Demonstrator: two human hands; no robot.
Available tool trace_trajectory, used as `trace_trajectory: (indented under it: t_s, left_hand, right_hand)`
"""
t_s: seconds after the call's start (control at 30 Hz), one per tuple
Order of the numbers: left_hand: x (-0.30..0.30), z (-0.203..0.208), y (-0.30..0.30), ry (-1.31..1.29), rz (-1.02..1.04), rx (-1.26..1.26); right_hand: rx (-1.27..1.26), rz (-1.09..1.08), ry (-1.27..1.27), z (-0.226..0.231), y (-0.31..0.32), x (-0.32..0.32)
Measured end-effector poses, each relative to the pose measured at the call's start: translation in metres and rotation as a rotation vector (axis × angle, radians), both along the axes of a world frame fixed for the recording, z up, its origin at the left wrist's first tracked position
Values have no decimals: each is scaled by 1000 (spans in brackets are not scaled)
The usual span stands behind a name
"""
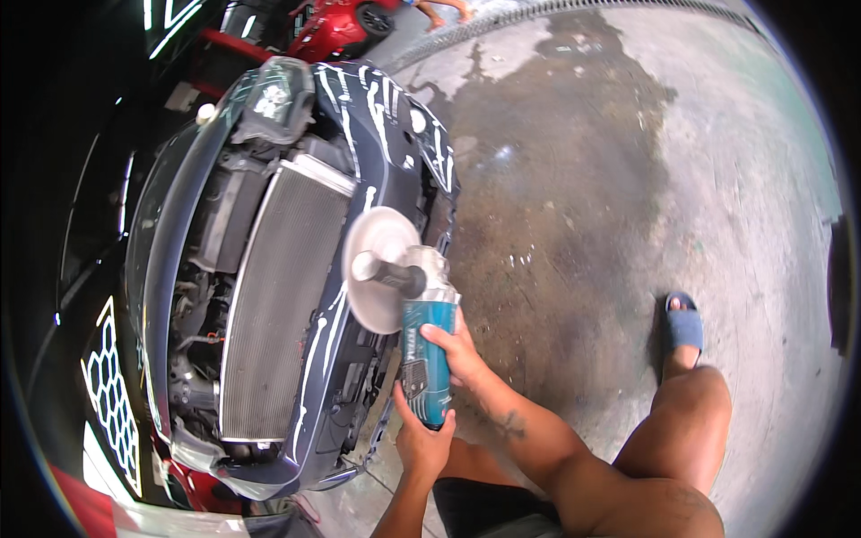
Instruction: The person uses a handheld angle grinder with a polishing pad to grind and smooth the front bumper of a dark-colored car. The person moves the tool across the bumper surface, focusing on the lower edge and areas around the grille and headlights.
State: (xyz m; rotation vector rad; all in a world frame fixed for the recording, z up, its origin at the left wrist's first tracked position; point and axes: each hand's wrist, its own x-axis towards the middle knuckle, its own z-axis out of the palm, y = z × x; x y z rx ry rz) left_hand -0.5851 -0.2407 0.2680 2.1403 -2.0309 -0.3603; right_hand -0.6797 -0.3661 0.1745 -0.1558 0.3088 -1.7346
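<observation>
Both my hands hold a teal corded-style polisher point(428, 359) with a metal head and a black side handle. My right hand point(460, 348) wraps round the upper body from the right, thumb across its front. Lower down, my left hand point(425, 439) grips the tail end. The round white polishing pad point(387, 229) is smeared and faces the dark car's front bumper point(387, 184); I cannot tell whether it touches. White streaks run along the bumper on both sides of the pad. Nobody grips the side handle.
Behind the bumper lies the exposed radiator point(287, 305), under the raised-looking hood edge point(160, 296). A headlight point(273, 100) sits at the far end. The concrete floor point(574, 224) has a wet patch. Beyond stand a red car point(336, 31) and another person's legs point(439, 13).
</observation>
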Motion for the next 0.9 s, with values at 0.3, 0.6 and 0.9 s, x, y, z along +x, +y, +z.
trace_trajectory:
  t_s: [0.3,0.6,0.9]
  left_hand:
    - [6,-38,1,144,-56,11]
    - [-13,-31,14,177,-5,72]
    - [-53,9,-68,204,-81,70]
  right_hand:
    - [105,-5,95,-30,5,-13]
    - [58,31,184,-17,13,-29]
    - [61,-100,262,15,-66,-83]
